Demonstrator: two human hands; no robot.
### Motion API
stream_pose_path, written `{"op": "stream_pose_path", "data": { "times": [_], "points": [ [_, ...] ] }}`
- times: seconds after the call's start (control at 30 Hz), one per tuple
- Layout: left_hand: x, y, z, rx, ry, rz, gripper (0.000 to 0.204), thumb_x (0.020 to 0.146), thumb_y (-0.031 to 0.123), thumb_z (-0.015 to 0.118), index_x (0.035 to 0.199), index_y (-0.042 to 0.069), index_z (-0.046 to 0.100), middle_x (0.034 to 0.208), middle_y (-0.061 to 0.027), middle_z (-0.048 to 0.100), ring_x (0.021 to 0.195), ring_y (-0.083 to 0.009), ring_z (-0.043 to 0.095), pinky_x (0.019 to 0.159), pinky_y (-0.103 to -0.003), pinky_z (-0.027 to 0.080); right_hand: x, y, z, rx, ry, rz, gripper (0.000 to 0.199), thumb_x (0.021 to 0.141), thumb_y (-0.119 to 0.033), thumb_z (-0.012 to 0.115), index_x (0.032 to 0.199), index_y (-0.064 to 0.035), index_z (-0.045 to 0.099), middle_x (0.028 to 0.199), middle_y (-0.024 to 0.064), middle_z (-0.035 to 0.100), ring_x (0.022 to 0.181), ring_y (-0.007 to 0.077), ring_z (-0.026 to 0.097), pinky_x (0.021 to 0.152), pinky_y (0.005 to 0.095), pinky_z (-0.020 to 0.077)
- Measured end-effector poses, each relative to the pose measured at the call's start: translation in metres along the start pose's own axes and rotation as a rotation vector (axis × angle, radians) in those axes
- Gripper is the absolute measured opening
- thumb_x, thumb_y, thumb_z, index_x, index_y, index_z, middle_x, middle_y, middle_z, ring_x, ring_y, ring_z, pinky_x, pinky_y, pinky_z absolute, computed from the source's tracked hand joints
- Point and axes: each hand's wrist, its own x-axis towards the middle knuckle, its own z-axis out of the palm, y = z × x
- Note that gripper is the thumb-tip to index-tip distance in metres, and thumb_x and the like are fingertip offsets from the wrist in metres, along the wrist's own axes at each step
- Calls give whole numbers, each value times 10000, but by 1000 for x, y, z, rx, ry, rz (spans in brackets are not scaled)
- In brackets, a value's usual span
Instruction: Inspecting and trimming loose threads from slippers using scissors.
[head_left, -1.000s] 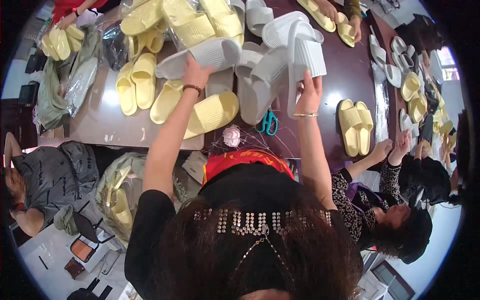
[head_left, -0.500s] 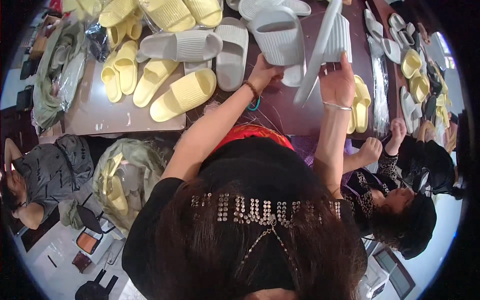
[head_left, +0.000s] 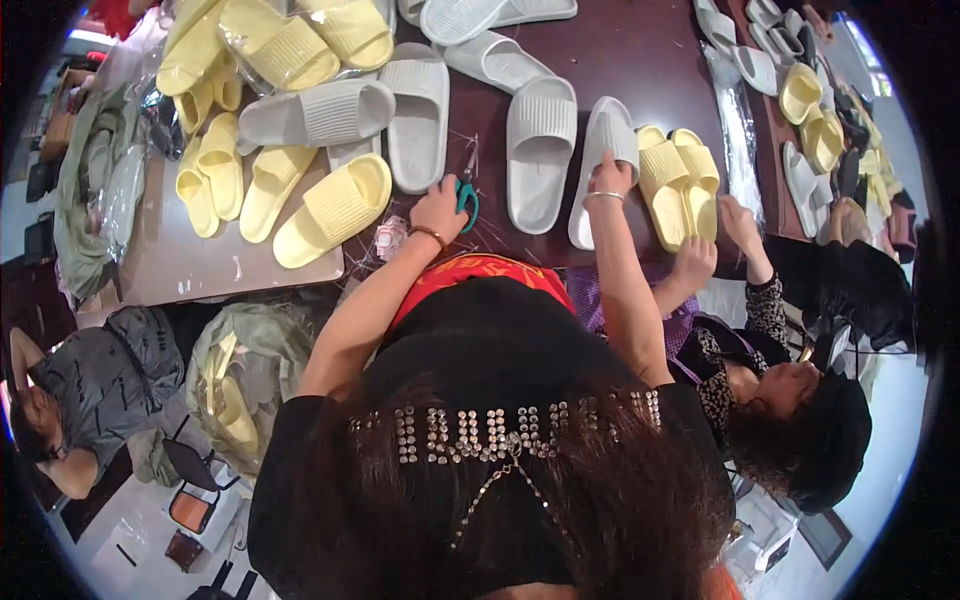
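My left hand [head_left: 439,209] is closed at the teal-handled scissors [head_left: 467,201], which lie on the dark table with the blades pointing away from me. Some of its fingers are hidden. My right hand [head_left: 608,180] grips the strap of a grey slipper [head_left: 587,212] lying on the table. Just left of that slipper lies another grey slipper [head_left: 537,185], toe away from me. A pair of yellow slippers [head_left: 676,185] sits to the right, near a co-worker's hands [head_left: 697,258].
More yellow slippers [head_left: 333,213] and grey slippers [head_left: 318,114] crowd the left side, some in clear bags. Loose threads and a small crumpled wrapper [head_left: 390,238] lie by my left forearm. Clear plastic bags [head_left: 738,140] are stacked on the right. A sack [head_left: 250,350] of slippers stands at the lower left.
Both grey slippers that were raised in my hands now lie on the table. My left hand has moved left and down to the scissors; my right has come nearer with its slipper.
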Motion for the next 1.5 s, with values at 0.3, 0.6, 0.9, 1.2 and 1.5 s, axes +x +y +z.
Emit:
{"op": "stream_pose_path", "data": {
  "times": [0.3, 0.6, 0.9, 1.2, 1.5],
  "points": [
    [-24, -28, -50, -1344, -448, -297, 473, 767, 133, 562, 1200, 43, 395, 823, -67, 569, 592, -101, 528, 469, -192, 393, -24, 16, -23, -137, 97, -287, 263, 746, -171, 599, 968, -48, 531, 802, 29, 525, 713, 132, 516, 547, 241, 415],
    [-38, -38, -54, -1305, -321, -90, 397, 749, 74, 573, 1108, 17, 414, 868, -78, 576, 647, -114, 543, 551, -216, 431, -97, 27, -1, -960, -412, -826, 255, 722, -130, 564, 972, -78, 560, 941, 145, 523, 826, 303, 543, 703, 371, 460],
    [-23, -8, -74, -1094, -701, 80, 491, 722, 107, 612, 1147, 0, 390, 944, -95, 570, 776, -124, 560, 685, -255, 463, -87, -11, -3, -1301, -390, -587, 193, 766, -224, 550, 921, -114, 581, 902, 104, 578, 797, 310, 572, 675, 400, 464],
    [25, 35, -4, -775, -975, 267, 513, 738, 56, 585, 1197, 7, 362, 945, -68, 545, 792, -105, 540, 659, -237, 450, -69, -24, -11, -1430, -445, -817, 143, 794, -217, 496, 807, -129, 608, 794, 72, 595, 726, 263, 587, 619, 387, 468],
    [25, 51, -31, -890, -705, 263, 458, 739, 121, 616, 1141, 2, 433, 775, -47, 567, 642, -100, 549, 577, -229, 447, -88, -34, -26, -1329, -382, -903, 130, 767, -226, 543, 769, -124, 624, 726, 65, 592, 705, 255, 580, 611, 374, 465]
  ]
}}
